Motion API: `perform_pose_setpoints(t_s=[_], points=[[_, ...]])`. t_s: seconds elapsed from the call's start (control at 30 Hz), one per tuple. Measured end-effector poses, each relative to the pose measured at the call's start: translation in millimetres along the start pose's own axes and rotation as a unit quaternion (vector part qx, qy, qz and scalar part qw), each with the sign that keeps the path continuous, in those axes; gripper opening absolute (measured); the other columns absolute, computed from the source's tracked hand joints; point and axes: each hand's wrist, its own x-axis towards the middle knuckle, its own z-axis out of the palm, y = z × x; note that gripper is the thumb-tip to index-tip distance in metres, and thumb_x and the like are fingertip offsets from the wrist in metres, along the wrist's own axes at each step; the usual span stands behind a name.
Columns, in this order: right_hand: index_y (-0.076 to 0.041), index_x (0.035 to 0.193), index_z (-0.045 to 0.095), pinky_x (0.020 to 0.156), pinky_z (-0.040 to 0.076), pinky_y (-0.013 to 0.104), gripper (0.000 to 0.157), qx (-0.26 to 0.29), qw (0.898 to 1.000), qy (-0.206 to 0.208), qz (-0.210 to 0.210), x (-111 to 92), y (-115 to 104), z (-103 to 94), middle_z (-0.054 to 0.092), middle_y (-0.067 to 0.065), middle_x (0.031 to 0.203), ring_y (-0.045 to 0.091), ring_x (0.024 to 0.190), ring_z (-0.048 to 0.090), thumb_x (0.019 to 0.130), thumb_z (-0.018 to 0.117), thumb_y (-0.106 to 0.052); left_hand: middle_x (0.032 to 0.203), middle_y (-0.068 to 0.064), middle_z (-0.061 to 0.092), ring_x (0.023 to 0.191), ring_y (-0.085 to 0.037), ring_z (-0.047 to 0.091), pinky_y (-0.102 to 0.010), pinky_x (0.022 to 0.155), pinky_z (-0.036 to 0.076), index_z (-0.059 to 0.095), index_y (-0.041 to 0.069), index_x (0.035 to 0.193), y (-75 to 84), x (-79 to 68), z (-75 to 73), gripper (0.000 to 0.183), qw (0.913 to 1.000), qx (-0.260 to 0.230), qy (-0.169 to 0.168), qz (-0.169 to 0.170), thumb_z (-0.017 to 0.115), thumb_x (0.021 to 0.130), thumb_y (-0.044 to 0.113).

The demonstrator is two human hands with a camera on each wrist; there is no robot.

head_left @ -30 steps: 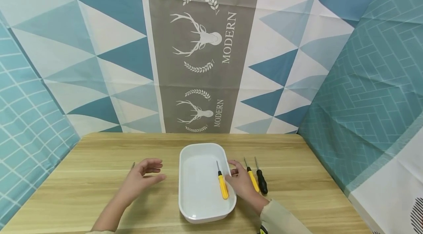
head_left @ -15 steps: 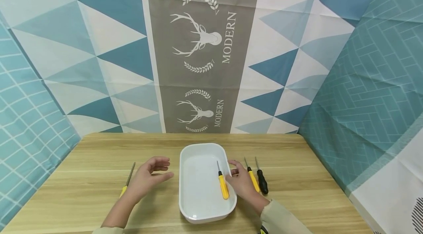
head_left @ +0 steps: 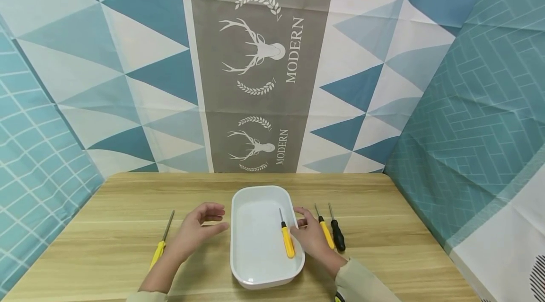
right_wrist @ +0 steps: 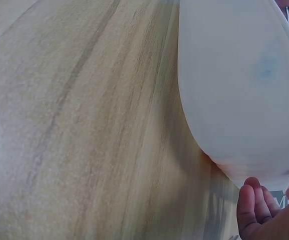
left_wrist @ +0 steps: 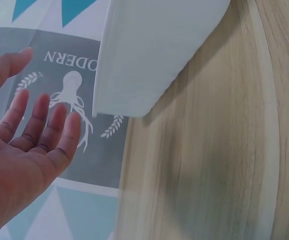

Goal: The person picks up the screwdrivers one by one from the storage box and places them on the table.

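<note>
A deep white rectangular container sits on the table, a yellow-handled screwdriver lying inside against its right wall. My right hand holds that right side, thumb at the rim and fingers along the outer wall; in the right wrist view its fingertips meet the wall. To the container's left, my left hand hovers with loosely bent fingers and nothing in them. A small gap separates it from the container's wall in the left wrist view.
Right of my right hand lie another yellow-handled screwdriver and a black-handled screwdriver. A yellow-handled tool with a long grey shaft lies left, partly behind my left forearm. A black-and-yellow object peeks out by the right sleeve. Patterned cloth hangs behind the table.
My left hand has moved right, closer to the container, uncovering the yellow-handled tool at left. The right hand and the container have stayed in place.
</note>
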Motion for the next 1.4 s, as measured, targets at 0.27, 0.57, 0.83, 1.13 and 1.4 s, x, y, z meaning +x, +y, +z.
perform_pose_setpoints(t_s=[0.27, 0.57, 0.83, 1.13, 1.4], points=[[-0.011, 0.133, 0.048, 0.064, 0.052, 0.028, 0.051, -0.001, 1.000, 0.001, -0.003, 0.5, 1.0, 0.2, 0.057, 0.011, 0.095, 0.018, 0.078, 0.054, 0.084, 0.063, -0.006, 0.114, -0.017, 0.061, 0.103, -0.027, 0.061, -0.020, 0.078, 0.053, 0.057, 0.003, 0.117, 1.6, 3.6, 12.4, 0.048, 0.9998, -0.016, 0.001, -0.009, 0.077, 0.076, 0.016], [-0.010, 0.133, 0.048, 0.064, 0.054, 0.028, 0.052, 0.004, 1.000, -0.001, -0.010, 0.0, 0.0, 0.1, 0.057, 0.012, 0.096, 0.018, 0.078, 0.055, 0.084, 0.063, -0.006, 0.110, -0.014, 0.063, 0.097, -0.022, 0.062, -0.021, 0.075, 0.054, 0.059, 0.008, 0.112, 5.7, 8.5, 30.9, 0.043, 0.9994, -0.020, 0.006, -0.027, 0.078, 0.074, 0.016], [-0.011, 0.134, 0.047, 0.063, 0.054, 0.028, 0.052, 0.005, 1.000, -0.002, -0.005, 1.0, -0.5, -0.1, 0.057, 0.012, 0.098, 0.018, 0.077, 0.056, 0.084, 0.062, -0.007, 0.102, -0.012, 0.065, 0.087, -0.015, 0.061, -0.021, 0.071, 0.054, 0.060, 0.003, 0.109, 13.5, 12.2, 52.3, 0.040, 0.9990, -0.027, 0.020, -0.029, 0.078, 0.074, 0.012], [-0.009, 0.135, 0.046, 0.063, 0.055, 0.029, 0.052, 0.003, 1.000, -0.004, -0.003, 0.1, -1.3, 0.2, 0.057, 0.012, 0.098, 0.018, 0.076, 0.056, 0.085, 0.062, -0.007, 0.100, -0.012, 0.064, 0.084, -0.016, 0.062, -0.029, 0.073, 0.056, 0.060, 0.000, 0.108, 20.1, 15.0, 72.2, 0.040, 0.9994, -0.006, 0.003, -0.035, 0.077, 0.075, 0.014], [-0.008, 0.133, 0.050, 0.063, 0.055, 0.028, 0.051, -0.008, 1.000, 0.000, 0.004, -1.7, -2.6, 1.0, 0.058, 0.012, 0.098, 0.017, 0.077, 0.056, 0.084, 0.062, -0.006, 0.099, -0.013, 0.065, 0.086, -0.015, 0.062, -0.029, 0.073, 0.055, 0.058, -0.001, 0.109, 14.7, 19.5, 88.7, 0.043, 0.9981, 0.009, -0.029, -0.053, 0.077, 0.075, 0.018]])
